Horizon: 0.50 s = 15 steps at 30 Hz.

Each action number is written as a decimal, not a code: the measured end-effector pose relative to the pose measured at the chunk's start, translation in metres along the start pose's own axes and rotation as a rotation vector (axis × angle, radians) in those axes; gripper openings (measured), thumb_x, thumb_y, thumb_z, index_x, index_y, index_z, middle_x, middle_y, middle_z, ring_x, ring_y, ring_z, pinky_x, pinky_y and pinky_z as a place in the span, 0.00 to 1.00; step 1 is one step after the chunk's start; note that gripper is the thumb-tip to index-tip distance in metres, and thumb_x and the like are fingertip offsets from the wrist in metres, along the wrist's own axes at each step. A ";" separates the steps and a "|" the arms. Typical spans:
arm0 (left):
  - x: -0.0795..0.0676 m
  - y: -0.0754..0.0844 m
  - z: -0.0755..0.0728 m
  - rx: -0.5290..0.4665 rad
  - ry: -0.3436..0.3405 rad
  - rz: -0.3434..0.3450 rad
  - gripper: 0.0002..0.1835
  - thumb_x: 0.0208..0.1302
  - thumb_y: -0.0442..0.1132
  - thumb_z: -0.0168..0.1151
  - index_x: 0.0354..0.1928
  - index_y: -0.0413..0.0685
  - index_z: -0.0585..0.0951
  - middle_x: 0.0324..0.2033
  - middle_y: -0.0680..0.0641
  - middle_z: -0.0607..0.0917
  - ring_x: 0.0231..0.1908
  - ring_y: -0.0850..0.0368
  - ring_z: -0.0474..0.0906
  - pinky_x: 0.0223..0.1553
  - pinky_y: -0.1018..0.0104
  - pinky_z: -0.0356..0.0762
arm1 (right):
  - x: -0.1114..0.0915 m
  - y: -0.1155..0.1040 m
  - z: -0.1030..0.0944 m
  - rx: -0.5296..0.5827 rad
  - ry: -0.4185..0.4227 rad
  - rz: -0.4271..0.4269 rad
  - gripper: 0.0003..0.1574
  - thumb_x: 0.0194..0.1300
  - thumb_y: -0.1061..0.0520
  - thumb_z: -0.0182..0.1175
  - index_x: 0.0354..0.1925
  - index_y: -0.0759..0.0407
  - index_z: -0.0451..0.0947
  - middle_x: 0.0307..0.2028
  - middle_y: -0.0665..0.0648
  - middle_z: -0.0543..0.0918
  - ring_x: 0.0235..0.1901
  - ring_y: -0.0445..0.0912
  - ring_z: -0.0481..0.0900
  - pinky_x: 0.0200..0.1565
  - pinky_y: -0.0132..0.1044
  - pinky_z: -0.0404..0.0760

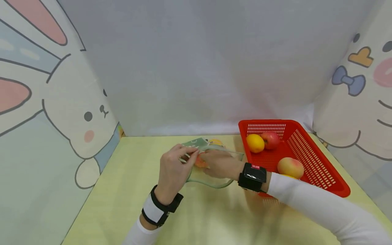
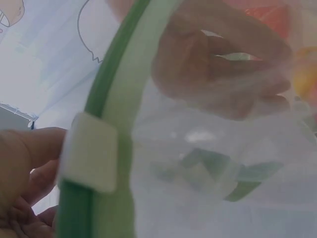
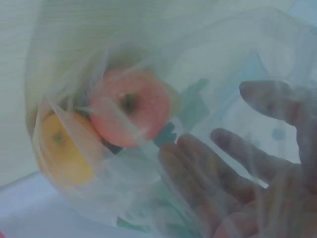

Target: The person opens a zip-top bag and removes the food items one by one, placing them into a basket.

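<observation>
A clear plastic zip bag with a green rim lies on the table, its mouth spread. My left hand pinches the rim between thumb and fingertips, and a white slider is close by in the left wrist view. My right hand reaches inside the bag, with fingers apart and nothing held between them in the right wrist view. Deeper in the bag lie a red apple and an orange, side by side beyond the fingertips. The bag's film blurs both wrist views.
At the right stands a red basket holding a lemon-yellow fruit, a red apple and a peach. Another yellow fruit is mostly hidden behind the right forearm. A grey-white backdrop and cartoon-printed side panels border the table.
</observation>
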<state>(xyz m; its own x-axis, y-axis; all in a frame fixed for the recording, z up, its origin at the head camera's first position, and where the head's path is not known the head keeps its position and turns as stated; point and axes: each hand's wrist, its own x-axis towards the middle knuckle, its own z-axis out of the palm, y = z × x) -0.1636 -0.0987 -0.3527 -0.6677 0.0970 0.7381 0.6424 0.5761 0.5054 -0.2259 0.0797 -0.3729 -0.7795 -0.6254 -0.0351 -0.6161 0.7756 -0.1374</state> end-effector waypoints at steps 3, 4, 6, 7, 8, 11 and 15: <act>0.000 -0.001 0.001 -0.001 -0.002 0.009 0.05 0.61 0.30 0.76 0.39 0.40 0.93 0.28 0.45 0.88 0.24 0.56 0.87 0.27 0.74 0.85 | 0.017 0.003 0.010 0.028 -0.058 0.109 0.35 0.75 0.48 0.65 0.74 0.54 0.71 0.51 0.55 0.88 0.45 0.50 0.83 0.53 0.47 0.88; 0.000 -0.001 0.002 0.000 -0.002 0.011 0.05 0.61 0.30 0.76 0.39 0.40 0.93 0.28 0.45 0.88 0.24 0.56 0.87 0.27 0.74 0.85 | 0.021 0.004 0.012 0.041 -0.062 0.137 0.34 0.76 0.48 0.64 0.74 0.52 0.71 0.49 0.55 0.88 0.44 0.50 0.83 0.51 0.46 0.88; 0.000 -0.001 0.002 -0.001 -0.001 0.015 0.05 0.60 0.29 0.76 0.39 0.41 0.93 0.28 0.45 0.88 0.24 0.56 0.87 0.27 0.74 0.85 | 0.029 0.006 0.017 0.053 -0.064 0.153 0.25 0.77 0.49 0.63 0.67 0.53 0.77 0.36 0.52 0.85 0.36 0.48 0.81 0.40 0.41 0.84; 0.000 -0.001 0.002 -0.002 -0.001 0.016 0.05 0.60 0.29 0.76 0.39 0.41 0.93 0.28 0.45 0.88 0.24 0.56 0.87 0.27 0.74 0.85 | 0.032 0.007 0.020 0.057 -0.051 0.141 0.21 0.77 0.49 0.62 0.63 0.52 0.79 0.30 0.50 0.82 0.32 0.47 0.79 0.35 0.37 0.79; 0.000 -0.001 0.003 -0.001 0.001 0.018 0.06 0.60 0.29 0.77 0.39 0.41 0.93 0.28 0.45 0.88 0.24 0.56 0.87 0.27 0.74 0.85 | 0.034 0.009 0.023 0.047 -0.026 0.114 0.16 0.78 0.50 0.62 0.59 0.52 0.81 0.25 0.48 0.76 0.28 0.45 0.76 0.32 0.34 0.73; 0.000 -0.002 0.003 0.001 0.003 0.019 0.06 0.60 0.29 0.77 0.39 0.41 0.93 0.27 0.46 0.88 0.24 0.57 0.86 0.27 0.74 0.85 | 0.042 0.015 0.036 -0.042 0.061 -0.018 0.09 0.78 0.51 0.60 0.45 0.53 0.83 0.17 0.45 0.61 0.20 0.41 0.64 0.28 0.30 0.57; -0.001 -0.003 0.004 0.009 -0.010 0.014 0.05 0.61 0.29 0.76 0.39 0.40 0.93 0.28 0.45 0.87 0.24 0.57 0.86 0.27 0.74 0.84 | 0.049 0.020 0.053 -0.265 0.187 -0.165 0.11 0.79 0.49 0.60 0.49 0.53 0.83 0.21 0.42 0.68 0.26 0.38 0.65 0.32 0.26 0.61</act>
<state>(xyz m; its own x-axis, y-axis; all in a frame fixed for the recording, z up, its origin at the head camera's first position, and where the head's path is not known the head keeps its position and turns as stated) -0.1660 -0.0972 -0.3569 -0.6622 0.1133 0.7407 0.6487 0.5815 0.4909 -0.2703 0.0598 -0.4294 -0.6589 -0.7369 0.1510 -0.7244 0.6757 0.1364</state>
